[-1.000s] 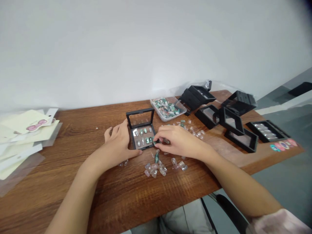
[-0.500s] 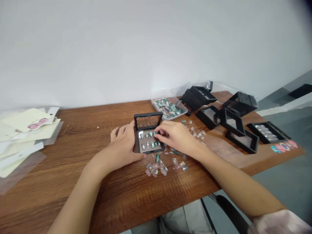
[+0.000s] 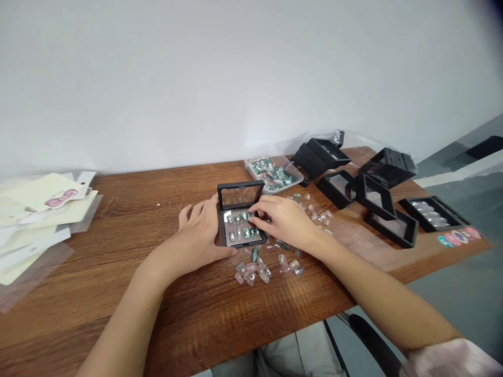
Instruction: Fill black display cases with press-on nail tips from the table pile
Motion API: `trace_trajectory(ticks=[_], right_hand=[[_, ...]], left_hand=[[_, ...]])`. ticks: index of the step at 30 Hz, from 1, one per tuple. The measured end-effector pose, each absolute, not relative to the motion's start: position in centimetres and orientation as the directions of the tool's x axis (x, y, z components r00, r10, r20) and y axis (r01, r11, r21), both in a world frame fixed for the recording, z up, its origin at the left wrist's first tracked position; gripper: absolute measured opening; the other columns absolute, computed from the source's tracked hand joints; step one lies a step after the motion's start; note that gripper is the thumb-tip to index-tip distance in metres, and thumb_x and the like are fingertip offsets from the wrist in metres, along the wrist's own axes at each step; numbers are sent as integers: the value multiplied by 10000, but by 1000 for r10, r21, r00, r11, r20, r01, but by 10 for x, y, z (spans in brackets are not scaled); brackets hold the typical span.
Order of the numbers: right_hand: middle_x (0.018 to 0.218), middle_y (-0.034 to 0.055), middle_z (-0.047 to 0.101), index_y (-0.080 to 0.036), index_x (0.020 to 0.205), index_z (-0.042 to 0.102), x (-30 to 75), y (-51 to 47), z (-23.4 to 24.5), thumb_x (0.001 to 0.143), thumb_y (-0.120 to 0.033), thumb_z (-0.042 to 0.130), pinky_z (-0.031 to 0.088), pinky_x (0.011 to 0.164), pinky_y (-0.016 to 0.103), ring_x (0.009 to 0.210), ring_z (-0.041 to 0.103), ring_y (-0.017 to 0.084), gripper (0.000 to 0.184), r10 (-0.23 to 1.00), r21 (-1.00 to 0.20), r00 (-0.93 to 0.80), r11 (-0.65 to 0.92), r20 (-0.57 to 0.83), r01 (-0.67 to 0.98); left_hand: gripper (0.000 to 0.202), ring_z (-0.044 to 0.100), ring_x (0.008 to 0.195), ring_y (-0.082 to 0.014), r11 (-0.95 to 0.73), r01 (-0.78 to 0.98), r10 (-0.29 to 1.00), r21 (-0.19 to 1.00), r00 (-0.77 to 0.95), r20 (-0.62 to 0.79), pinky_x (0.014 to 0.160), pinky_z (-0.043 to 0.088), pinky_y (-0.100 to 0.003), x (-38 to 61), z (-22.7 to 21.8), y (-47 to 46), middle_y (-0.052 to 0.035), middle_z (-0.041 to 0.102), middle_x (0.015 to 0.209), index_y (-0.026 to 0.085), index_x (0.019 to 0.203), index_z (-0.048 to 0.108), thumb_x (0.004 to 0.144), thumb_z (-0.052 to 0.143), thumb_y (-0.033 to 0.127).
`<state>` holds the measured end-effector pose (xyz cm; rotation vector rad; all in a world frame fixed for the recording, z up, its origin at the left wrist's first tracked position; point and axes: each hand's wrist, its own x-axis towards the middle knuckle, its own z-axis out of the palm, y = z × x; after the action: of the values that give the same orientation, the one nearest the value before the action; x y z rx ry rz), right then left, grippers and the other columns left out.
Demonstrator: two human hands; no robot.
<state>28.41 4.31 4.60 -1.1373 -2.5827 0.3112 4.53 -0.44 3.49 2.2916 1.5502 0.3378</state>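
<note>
A small open black display box (image 3: 240, 230) lies on the wooden table (image 3: 118, 262), its lid (image 3: 240, 195) raised at the back, with rows of green and silvery press-on nails inside. My left hand (image 3: 198, 230) rests flat against the box's left side, fingers stretched, steadying it. My right hand (image 3: 283, 220) reaches in from the right, its fingertips curled down onto the nails at the box's right edge; whether they pinch a nail is hidden. Loose nails (image 3: 259, 267) lie scattered just in front of the box.
A clear tray (image 3: 273, 174) of green nails stands behind the box. Several empty black boxes (image 3: 365, 193) crowd the right side, one (image 3: 430, 212) holding silvery nails, with stickers (image 3: 456, 235) near the edge. Cream packets (image 3: 43, 209) are stacked at the far left.
The view has shifted, so the box and hands sit further right in the picture. My right hand has moved from the box's front right corner up onto the nails inside.
</note>
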Motion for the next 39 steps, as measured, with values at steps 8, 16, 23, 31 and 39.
trace_trajectory(ticks=[8,16,23,31,39], right_hand=[[873,22,678,-177,1010,718,288,44,52,894,-295,665,404,671,268,790,621,159,174,749,-299,-647,656,143,693],[859,19,685,-183,981,725,288,44,53,896,-260,651,422,672,274,798,639,169,137,744,-269,-651,664,150,698],[910,33,703,-192,1009,729,289,43,56,904,-288,634,429,663,275,820,656,185,171,738,-226,-662,673,133,704],[888,26,688,-182,984,703,289,40,61,909,-234,586,439,678,283,814,644,180,149,744,-230,-639,668,195,707],[819,28,651,-188,907,638,292,38,67,909,-214,570,511,713,316,755,622,171,72,699,-416,-442,701,562,579]], left_hand=[[1162,316,1384,-382,-325,843,930,429,368,-18,1141,133,-586,45,37,-5,-157,407,1449,233,1548,-33,730,700,612],[1137,302,1397,-375,-315,843,931,436,364,-31,1143,118,-597,45,37,-4,-161,397,1459,253,1539,-17,730,694,621],[1158,306,1394,-392,-320,841,931,436,365,-21,1145,120,-601,45,35,-4,-157,400,1463,250,1542,-23,720,700,626],[1164,305,1400,-381,-322,847,931,424,365,-22,1151,125,-593,45,37,-5,-158,388,1476,241,1544,-33,724,702,617],[1100,300,1405,-387,-312,855,935,415,354,-26,1162,113,-597,46,39,-6,-164,386,1488,223,1534,53,722,700,585]])
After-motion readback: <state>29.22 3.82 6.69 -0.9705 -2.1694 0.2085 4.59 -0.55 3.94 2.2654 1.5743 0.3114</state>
